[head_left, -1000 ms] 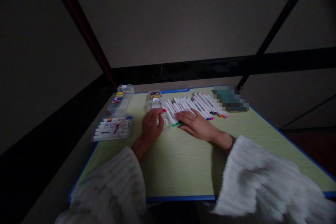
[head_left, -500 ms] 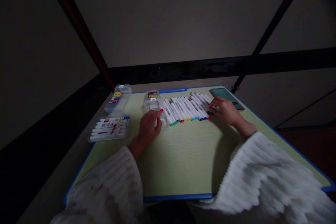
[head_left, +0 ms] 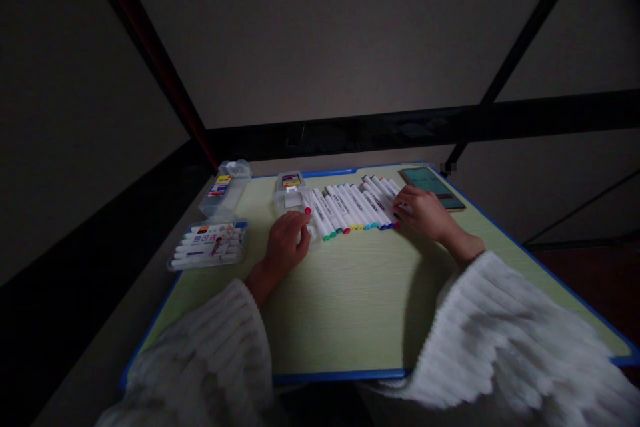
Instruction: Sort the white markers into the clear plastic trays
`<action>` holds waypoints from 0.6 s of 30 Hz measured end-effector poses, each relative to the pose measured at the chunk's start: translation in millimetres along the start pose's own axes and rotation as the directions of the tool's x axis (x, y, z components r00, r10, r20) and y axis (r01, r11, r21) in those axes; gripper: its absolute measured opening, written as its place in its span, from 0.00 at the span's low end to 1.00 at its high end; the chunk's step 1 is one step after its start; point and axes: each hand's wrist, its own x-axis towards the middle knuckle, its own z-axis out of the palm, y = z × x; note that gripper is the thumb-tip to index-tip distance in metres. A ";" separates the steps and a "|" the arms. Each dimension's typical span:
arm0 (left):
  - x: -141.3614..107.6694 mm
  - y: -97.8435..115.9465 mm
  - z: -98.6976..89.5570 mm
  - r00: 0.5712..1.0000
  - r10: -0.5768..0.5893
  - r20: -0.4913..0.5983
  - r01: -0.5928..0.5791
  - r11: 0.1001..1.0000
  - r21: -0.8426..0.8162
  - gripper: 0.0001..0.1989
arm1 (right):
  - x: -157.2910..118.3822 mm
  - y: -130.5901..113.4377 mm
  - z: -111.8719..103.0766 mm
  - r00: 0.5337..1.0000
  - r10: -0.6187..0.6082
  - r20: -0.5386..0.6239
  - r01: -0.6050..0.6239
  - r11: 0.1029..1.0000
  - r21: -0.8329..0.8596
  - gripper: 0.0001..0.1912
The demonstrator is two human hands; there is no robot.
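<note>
A row of white markers (head_left: 350,207) with coloured ends lies side by side across the table. At the row's right end, my right hand (head_left: 420,212) is closed, its fingertips on a white marker (head_left: 406,209) that they partly cover. On the left of the row, my left hand (head_left: 286,240) has its fingers curled beside an open clear plastic case (head_left: 294,199). A red marker end (head_left: 307,211) shows at its index fingertip. What that hand grips is hidden; clear plastic lies just right of its thumb.
An upright clear plastic box (head_left: 223,192) with a label stands at the back left. In front of it lies a flat pack of markers (head_left: 210,245). A phone (head_left: 431,187) rests at the back right, behind my right hand. The pale tabletop (head_left: 340,313) has a blue edge.
My right hand has shifted slightly to the left, nearer the row of markers. My left hand has barely moved, and the row lies as before.
</note>
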 end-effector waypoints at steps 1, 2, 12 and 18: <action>0.2 0.5 0.0 1.000 -0.001 0.003 0.001 1.000 0.000 0.08 | 0.1 -1.4 0.0 1.000 0.000 0.001 0.000 1.000 -0.006 0.08; 0.3 0.9 0.1 1.000 -0.001 0.006 0.001 1.000 -0.001 0.08 | 0.3 -2.9 0.0 1.000 0.003 0.002 -0.003 1.000 -0.013 0.08; 0.0 0.8 1.1 1.000 0.013 0.017 -0.013 1.000 0.028 0.09 | 2.4 -28.0 7.4 0.995 -0.048 -0.082 0.048 0.999 -0.003 0.10; -0.6 0.8 1.6 1.000 -0.005 0.023 0.004 1.000 0.023 0.09 | 1.4 -52.1 14.3 0.990 -0.092 -0.107 0.096 0.995 0.029 0.15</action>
